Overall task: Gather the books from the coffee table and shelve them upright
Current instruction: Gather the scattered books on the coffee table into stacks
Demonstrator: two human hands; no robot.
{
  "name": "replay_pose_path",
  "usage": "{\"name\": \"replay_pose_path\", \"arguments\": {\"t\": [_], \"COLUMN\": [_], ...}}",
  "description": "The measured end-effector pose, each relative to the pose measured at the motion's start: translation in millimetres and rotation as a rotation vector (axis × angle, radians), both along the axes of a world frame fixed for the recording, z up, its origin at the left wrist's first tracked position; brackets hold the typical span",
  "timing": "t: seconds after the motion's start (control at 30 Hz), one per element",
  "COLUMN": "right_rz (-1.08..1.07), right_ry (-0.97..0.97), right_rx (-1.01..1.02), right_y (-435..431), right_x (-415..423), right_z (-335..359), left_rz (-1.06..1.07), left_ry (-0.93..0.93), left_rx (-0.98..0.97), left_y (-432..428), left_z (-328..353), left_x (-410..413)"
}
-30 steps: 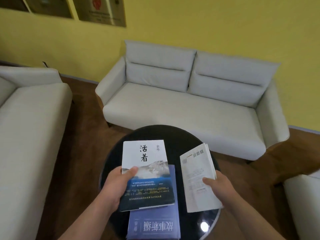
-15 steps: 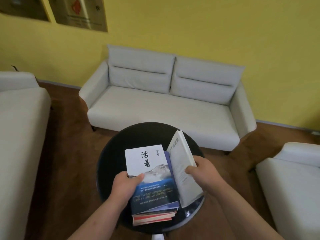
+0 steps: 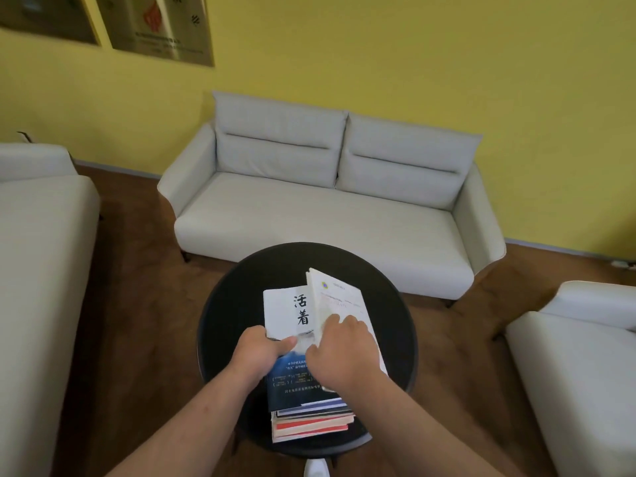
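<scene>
A stack of several books (image 3: 311, 423) lies on the round black coffee table (image 3: 241, 294), near its front edge. On top is a white-and-blue book (image 3: 287, 309) with black characters; my left hand (image 3: 261, 352) grips its left edge, thumb on the cover. My right hand (image 3: 339, 359) holds a thin white book (image 3: 340, 297) and lays it tilted over the right half of the stack, partly covering the top book. Red and white spines show at the stack's bottom.
A pale grey two-seat sofa (image 3: 320, 215) stands behind the table against the yellow wall. Another sofa (image 3: 38, 263) is at the left, an armchair (image 3: 578, 366) at the right. Brown wooden floor surrounds the table. Framed pictures (image 3: 158, 25) hang top left.
My right hand has swung the white book leftward from beside the stack onto its top. My left hand keeps its grip on the top book. The view has pulled back.
</scene>
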State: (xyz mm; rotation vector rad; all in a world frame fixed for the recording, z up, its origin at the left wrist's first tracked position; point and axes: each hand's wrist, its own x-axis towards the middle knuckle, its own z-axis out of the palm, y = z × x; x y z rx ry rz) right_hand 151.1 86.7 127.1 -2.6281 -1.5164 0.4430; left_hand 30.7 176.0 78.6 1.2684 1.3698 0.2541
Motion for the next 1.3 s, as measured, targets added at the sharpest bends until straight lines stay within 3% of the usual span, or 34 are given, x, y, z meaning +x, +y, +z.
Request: {"name": "replay_pose_path", "arguments": {"t": [0.17, 0.27, 0.3, 0.37, 0.43, 0.57, 0.8, 1.0, 1.17, 1.3], "right_rz": [0.238, 0.075, -0.058, -0.272, -0.335, -0.294, -0.3, -0.343, -0.55, -0.509], "right_ry": [-0.077, -0.015, 0.041, 0.334, 0.56, 0.727, 1.0, 1.076, 1.477, 1.624], "right_rx": [-0.109, -0.063, -0.071, -0.09, -0.046, 0.09, 0.047, 0.028, 0.007, -0.056], "right_y": [-7, -3, -2, 1, 4, 8, 10, 15, 4, 2], "right_x": [14, 53, 64, 79, 81, 68, 63, 58, 73, 75], "right_z": [-16, -23, -25, -34, -50, -65, -66, -71, -80, -83], "left_rz": [0.144, 0.146, 0.136, 0.117, 0.122, 0.075, 0.041, 0.062, 0.078, 0.136], "left_ry": [-0.14, -0.141, -0.152, -0.211, -0.299, -0.327, -0.403, -0.443, -0.44, -0.38], "left_rx": [-0.114, -0.146, -0.151, -0.181, -0.188, -0.131, -0.241, -0.248, -0.271, -0.265], "left_y": [-5, -5, -5, -8, -12, -11, -6, -3, -4, -6], "left_z": [3, 2, 0, -1, -3, -10, -14, -21, -22, -26], "left_x": [-2, 1, 1, 3, 5, 4, -5, -7, -5, -7]}}
